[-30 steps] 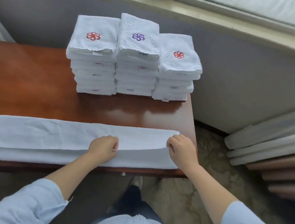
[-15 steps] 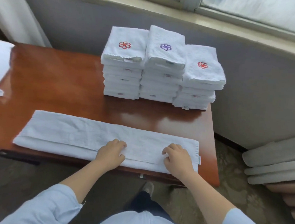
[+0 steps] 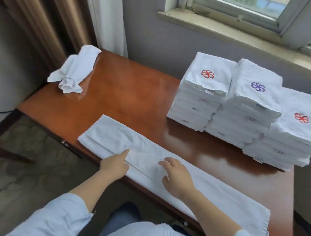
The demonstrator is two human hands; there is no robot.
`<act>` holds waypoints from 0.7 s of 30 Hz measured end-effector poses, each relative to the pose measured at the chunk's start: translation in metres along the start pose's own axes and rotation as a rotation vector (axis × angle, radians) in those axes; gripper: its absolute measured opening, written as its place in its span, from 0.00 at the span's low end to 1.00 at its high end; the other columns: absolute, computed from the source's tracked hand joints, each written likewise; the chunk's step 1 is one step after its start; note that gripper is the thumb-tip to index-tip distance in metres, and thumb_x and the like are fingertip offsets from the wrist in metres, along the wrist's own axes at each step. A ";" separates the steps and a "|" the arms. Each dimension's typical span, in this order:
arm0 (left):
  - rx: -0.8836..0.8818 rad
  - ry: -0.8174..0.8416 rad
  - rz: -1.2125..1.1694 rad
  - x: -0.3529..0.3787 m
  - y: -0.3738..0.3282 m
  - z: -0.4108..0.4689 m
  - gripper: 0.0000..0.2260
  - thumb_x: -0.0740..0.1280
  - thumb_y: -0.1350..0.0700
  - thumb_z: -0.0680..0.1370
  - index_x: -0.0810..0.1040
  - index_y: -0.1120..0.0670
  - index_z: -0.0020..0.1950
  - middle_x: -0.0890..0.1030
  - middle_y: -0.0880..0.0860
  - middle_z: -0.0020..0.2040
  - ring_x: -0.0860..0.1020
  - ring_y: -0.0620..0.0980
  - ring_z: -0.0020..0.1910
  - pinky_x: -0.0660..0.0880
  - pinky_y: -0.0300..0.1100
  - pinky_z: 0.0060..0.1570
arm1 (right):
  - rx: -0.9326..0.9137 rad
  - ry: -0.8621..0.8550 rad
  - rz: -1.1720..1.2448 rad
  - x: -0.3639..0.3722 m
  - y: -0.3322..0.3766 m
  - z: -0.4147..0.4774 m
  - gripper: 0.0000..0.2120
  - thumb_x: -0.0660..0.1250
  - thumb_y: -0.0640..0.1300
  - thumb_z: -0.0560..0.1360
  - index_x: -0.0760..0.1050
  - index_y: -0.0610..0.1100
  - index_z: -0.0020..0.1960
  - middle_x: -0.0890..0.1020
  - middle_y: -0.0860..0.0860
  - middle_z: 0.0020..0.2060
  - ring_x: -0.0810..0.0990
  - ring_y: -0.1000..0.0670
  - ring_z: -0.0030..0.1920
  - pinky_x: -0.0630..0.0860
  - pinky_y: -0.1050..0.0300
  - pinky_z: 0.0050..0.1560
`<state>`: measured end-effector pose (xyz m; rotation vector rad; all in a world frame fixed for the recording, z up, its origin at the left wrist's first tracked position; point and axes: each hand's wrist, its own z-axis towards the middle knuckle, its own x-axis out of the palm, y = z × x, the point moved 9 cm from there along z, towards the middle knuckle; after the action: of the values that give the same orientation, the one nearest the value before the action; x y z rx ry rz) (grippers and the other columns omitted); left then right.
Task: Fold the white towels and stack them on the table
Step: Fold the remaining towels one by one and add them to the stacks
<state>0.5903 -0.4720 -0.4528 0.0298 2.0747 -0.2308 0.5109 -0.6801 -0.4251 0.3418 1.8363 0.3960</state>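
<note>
White towel (image 3: 110, 134) lies as a strip along the table's (image 3: 124, 96) near edge. Left hand (image 3: 114, 165) and right hand (image 3: 177, 176) smooth it, fingers seemingly loose and flat, gripping nothing; I'd fold one end across next.

A long white towel (image 3: 145, 162), folded lengthwise into a strip, lies flat along the near edge of the worktop (image 3: 133, 101). Three stacks (image 3: 245, 114) of folded towels stand side by side at the far right, their top towels embroidered with red, purple and red flowers. A crumpled towel (image 3: 74, 69) lies at the far left corner.
</note>
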 end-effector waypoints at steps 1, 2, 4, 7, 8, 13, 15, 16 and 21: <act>-0.010 -0.017 -0.002 -0.004 0.008 0.003 0.26 0.56 0.46 0.82 0.52 0.42 0.80 0.75 0.47 0.67 0.77 0.50 0.58 0.77 0.46 0.53 | -0.004 0.012 -0.001 0.004 0.006 0.007 0.25 0.61 0.41 0.78 0.65 0.54 0.74 0.64 0.53 0.75 0.62 0.48 0.74 0.62 0.54 0.73; -0.017 -0.037 -0.005 -0.009 0.016 0.006 0.25 0.56 0.46 0.82 0.53 0.42 0.79 0.76 0.47 0.66 0.78 0.50 0.56 0.77 0.46 0.52 | -0.006 0.020 -0.004 0.007 0.012 0.013 0.25 0.61 0.43 0.78 0.64 0.54 0.75 0.63 0.53 0.75 0.61 0.48 0.75 0.60 0.53 0.74; -0.015 -0.086 -0.018 -0.022 0.032 0.015 0.23 0.57 0.47 0.82 0.58 0.42 0.77 0.78 0.47 0.62 0.79 0.50 0.54 0.78 0.46 0.49 | -0.012 0.025 -0.029 0.014 0.025 0.029 0.26 0.61 0.47 0.79 0.61 0.54 0.76 0.61 0.52 0.77 0.58 0.47 0.76 0.57 0.51 0.76; 0.018 -0.141 -0.007 -0.046 0.058 0.036 0.18 0.58 0.47 0.81 0.65 0.44 0.71 0.78 0.49 0.59 0.78 0.51 0.53 0.76 0.45 0.47 | 0.014 0.009 -0.078 0.025 0.048 0.057 0.26 0.58 0.51 0.81 0.56 0.54 0.77 0.56 0.52 0.78 0.52 0.46 0.78 0.49 0.48 0.78; 0.024 -0.138 0.016 -0.054 0.069 0.044 0.17 0.58 0.47 0.81 0.67 0.44 0.70 0.78 0.49 0.60 0.78 0.52 0.55 0.75 0.46 0.48 | 0.038 0.009 -0.095 0.029 0.055 0.066 0.26 0.57 0.51 0.82 0.54 0.54 0.78 0.54 0.52 0.79 0.49 0.46 0.79 0.46 0.47 0.79; 0.100 -0.092 0.121 -0.081 0.119 0.087 0.12 0.61 0.46 0.80 0.71 0.45 0.63 0.68 0.50 0.65 0.70 0.51 0.61 0.71 0.45 0.53 | 0.223 0.049 -0.119 0.061 0.089 0.099 0.28 0.50 0.55 0.83 0.44 0.55 0.80 0.43 0.50 0.80 0.38 0.41 0.79 0.40 0.37 0.76; 0.131 -0.096 0.122 -0.090 0.132 0.104 0.13 0.64 0.44 0.79 0.70 0.45 0.62 0.66 0.48 0.66 0.69 0.50 0.61 0.72 0.44 0.53 | 0.297 0.039 -0.121 0.068 0.099 0.114 0.28 0.48 0.57 0.83 0.43 0.56 0.80 0.40 0.50 0.80 0.36 0.39 0.79 0.39 0.35 0.75; 0.137 -0.091 0.116 -0.092 0.137 0.111 0.15 0.65 0.43 0.78 0.70 0.46 0.62 0.66 0.48 0.66 0.69 0.49 0.61 0.72 0.43 0.52 | 0.333 0.029 -0.121 0.072 0.104 0.119 0.28 0.49 0.58 0.83 0.43 0.56 0.80 0.40 0.49 0.80 0.35 0.39 0.78 0.39 0.34 0.75; 0.083 0.118 -0.033 -0.088 0.152 0.139 0.35 0.72 0.44 0.73 0.57 0.50 0.73 0.71 0.51 0.65 0.77 0.50 0.54 0.71 0.41 0.40 | 0.420 0.017 -0.110 0.091 0.124 0.135 0.31 0.54 0.53 0.82 0.42 0.59 0.79 0.35 0.48 0.79 0.31 0.38 0.77 0.35 0.30 0.72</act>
<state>0.7713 -0.3411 -0.4652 0.0606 2.1835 -0.3426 0.6174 -0.5169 -0.4864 0.5203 1.9389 -0.0680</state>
